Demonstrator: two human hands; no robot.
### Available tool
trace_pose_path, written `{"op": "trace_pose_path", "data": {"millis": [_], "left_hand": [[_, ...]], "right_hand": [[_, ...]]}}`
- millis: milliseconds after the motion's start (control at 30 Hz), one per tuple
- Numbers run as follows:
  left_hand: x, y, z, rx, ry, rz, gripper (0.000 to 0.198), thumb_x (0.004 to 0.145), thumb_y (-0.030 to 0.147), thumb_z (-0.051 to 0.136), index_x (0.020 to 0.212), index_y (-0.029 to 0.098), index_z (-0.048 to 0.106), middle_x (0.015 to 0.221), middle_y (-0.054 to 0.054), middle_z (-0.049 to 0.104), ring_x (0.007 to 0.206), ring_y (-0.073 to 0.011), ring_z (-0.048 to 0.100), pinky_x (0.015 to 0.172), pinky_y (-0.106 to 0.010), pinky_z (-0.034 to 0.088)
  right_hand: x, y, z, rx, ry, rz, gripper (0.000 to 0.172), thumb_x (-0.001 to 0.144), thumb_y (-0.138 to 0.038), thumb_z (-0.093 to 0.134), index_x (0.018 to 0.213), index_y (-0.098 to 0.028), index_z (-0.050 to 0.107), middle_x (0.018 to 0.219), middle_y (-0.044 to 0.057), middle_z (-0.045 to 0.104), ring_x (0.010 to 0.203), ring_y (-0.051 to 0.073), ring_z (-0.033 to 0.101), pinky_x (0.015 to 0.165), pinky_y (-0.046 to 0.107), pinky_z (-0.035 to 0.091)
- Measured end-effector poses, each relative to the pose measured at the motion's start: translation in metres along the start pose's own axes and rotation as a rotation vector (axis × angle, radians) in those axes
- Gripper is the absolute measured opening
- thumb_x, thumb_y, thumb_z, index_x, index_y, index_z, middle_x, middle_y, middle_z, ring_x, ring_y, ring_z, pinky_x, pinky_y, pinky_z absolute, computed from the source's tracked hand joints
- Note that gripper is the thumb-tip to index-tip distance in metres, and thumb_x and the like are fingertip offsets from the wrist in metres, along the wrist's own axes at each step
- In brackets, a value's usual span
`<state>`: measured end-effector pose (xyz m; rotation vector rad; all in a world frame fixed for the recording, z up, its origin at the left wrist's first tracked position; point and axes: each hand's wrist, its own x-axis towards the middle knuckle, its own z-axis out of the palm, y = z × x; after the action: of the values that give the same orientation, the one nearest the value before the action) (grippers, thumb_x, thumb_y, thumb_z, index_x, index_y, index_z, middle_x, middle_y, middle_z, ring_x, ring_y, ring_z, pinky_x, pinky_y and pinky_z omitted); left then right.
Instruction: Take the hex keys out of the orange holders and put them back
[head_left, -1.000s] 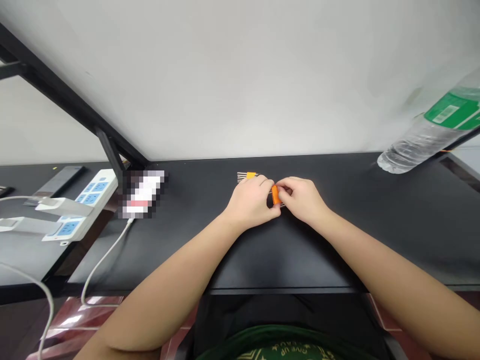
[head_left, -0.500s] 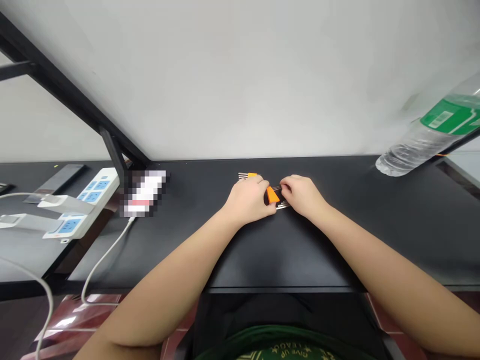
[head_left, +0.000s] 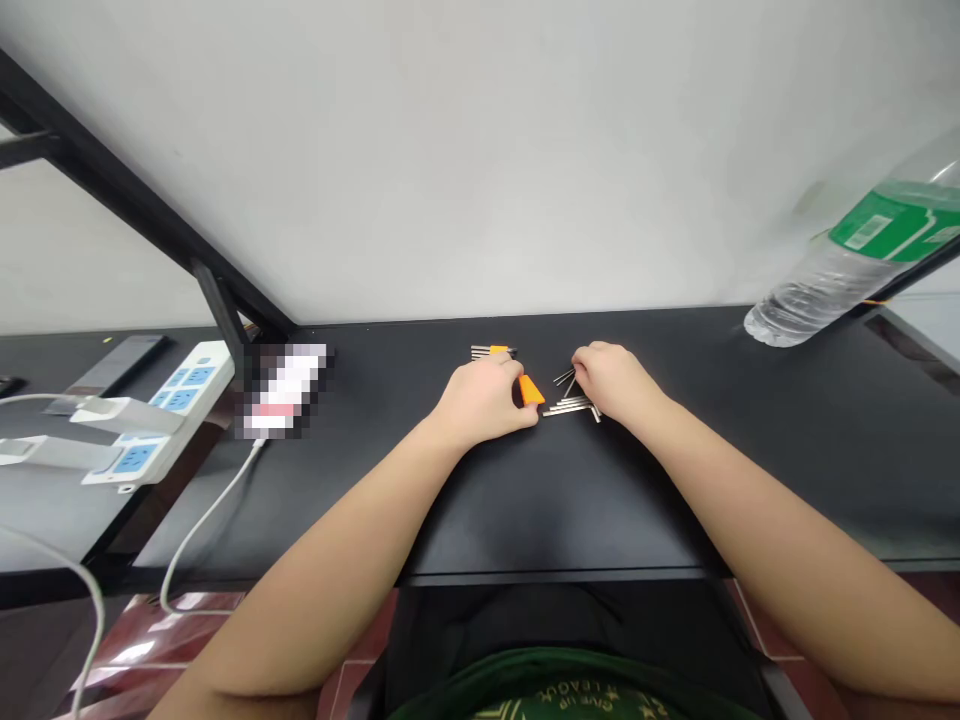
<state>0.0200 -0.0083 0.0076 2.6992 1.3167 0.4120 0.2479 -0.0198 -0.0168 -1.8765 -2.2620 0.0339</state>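
Note:
My left hand [head_left: 484, 402] is closed around an orange plastic holder [head_left: 531, 390], its thumb at the near edge and the fingers over the top. Beyond its knuckles, another orange holder piece [head_left: 499, 350] shows with several thin metal rods sticking out to the left. To the right of the left hand, several slim metal rods that look like hex keys [head_left: 568, 405] lie loosely on the black table. My right hand [head_left: 611, 378] is closed with fingertips pinched down at these hex keys, hiding their right ends. Exactly which ones it grips is hidden.
The black table [head_left: 315, 510] runs along a white wall. To the left lie a blurred-out phone [head_left: 289, 390] with a white cable and a white power strip [head_left: 169, 405] with plugs. A large water bottle [head_left: 832, 275] stands at the back right. A black metal frame [head_left: 150, 200] rises at left.
My right hand has drawn slightly right, away from the left hand. The hex keys now lie spread out apart from the orange holder, where before they reached close to it. The view has shifted slightly.

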Motion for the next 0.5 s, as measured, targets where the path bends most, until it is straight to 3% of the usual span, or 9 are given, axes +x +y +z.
{"op": "trace_pose_path", "data": {"millis": [233, 500], "left_hand": [[-0.002, -0.004, -0.001, 0.026, -0.034, -0.015, 0.02, 0.077, 0.041, 0.068, 0.084, 0.022, 0.064, 0.093, -0.004, 0.07, 0.08, -0.0222, 0.067, 0.063, -0.034, 0.048], [-0.002, -0.009, 0.002, 0.028, -0.05, -0.023, 0.021, 0.077, 0.042, 0.066, 0.084, 0.022, 0.064, 0.094, -0.005, 0.07, 0.082, -0.0233, 0.068, 0.061, -0.034, 0.047]], "right_hand": [[-0.011, 0.013, -0.004, -0.004, -0.006, 0.062, 0.025, 0.096, -0.014, 0.05, 0.091, -0.017, 0.074, 0.09, 0.01, 0.066, 0.079, 0.021, 0.061, 0.069, 0.031, 0.041], [-0.022, 0.025, -0.021, 0.158, -0.075, 0.053, 0.026, 0.093, -0.011, 0.051, 0.092, -0.019, 0.076, 0.097, 0.008, 0.07, 0.086, 0.02, 0.065, 0.081, 0.03, 0.047]]}}
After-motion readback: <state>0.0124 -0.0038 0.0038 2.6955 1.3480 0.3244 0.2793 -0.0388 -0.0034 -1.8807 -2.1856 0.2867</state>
